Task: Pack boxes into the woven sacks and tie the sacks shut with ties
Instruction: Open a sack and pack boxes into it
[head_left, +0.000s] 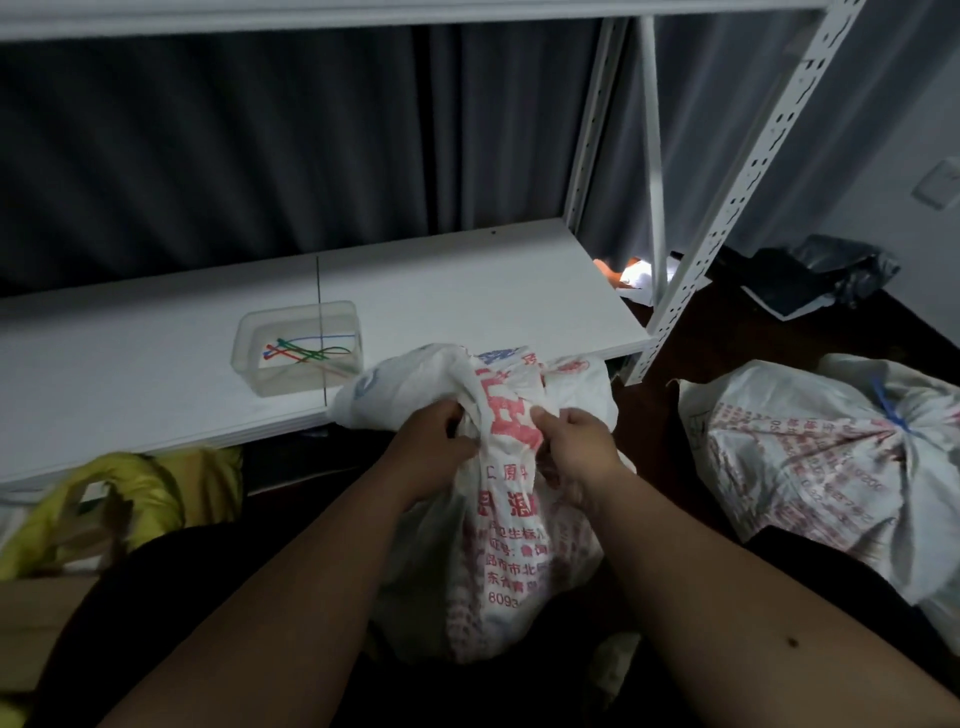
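White woven cloth printed in red is bunched between our two hands: the left hand curls round the gathered neck of the sack from one side, and the right hand pinches the same neck from the other, thumb on top. Each grip is closed on fabric, not spread. The sack stands upright between our knees, its long axis running from the floor up to the neck, with the loose mouth flaring above our fingers.

What the coming move turns on, we judge, is the ties: they lie in a clear tub ahead and to the left of the neck, so the left hand is the nearer one to reach while the right keeps the neck pinched.

That tub rests on the white shelf board of a metal rack. To our right a second sack lies on the dark floor, already cinched with a blue tie. A yellow bag sits at our left, and grey curtains hang behind the rack.
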